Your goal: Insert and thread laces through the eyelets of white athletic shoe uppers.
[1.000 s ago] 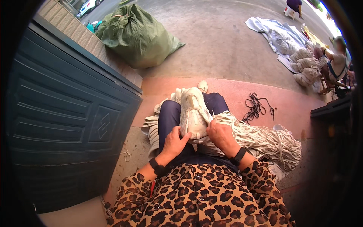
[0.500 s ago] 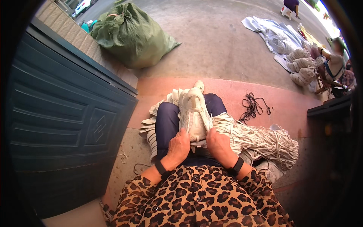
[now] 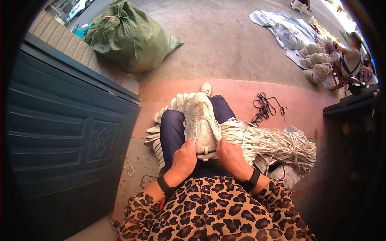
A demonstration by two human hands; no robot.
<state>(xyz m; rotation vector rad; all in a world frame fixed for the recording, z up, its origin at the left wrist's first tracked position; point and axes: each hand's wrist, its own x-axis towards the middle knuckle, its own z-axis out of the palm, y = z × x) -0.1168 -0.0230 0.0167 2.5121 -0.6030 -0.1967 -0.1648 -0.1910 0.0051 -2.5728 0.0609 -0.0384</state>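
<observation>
A cream-and-beige lace-up shoe (image 3: 204,126) rests on my lap between my dark-trousered thighs, its toe pointing away from me. My left hand (image 3: 185,158) is closed on the left side of its opening, fingers pinched at the edge. Level with it, my right hand (image 3: 231,157) pinches the right side. My fingers hide whether lace ends are also in the grip. A thick bundle of off-white laces (image 3: 267,140) lies across and beside my right thigh. Left of my left leg, several cream shoe pieces (image 3: 155,134) are stacked in a row.
A dark panelled door (image 3: 72,132) stands close on my left. Black laces (image 3: 265,106) lie on the pink floor strip to the right. A full green sack (image 3: 128,40) stands ahead left. At far right a person (image 3: 352,60) sits by bundled pale shoes (image 3: 315,60).
The whole view has shifted slightly, so most things sit further left in it. My hands keep their pinch on both sides of the shoe.
</observation>
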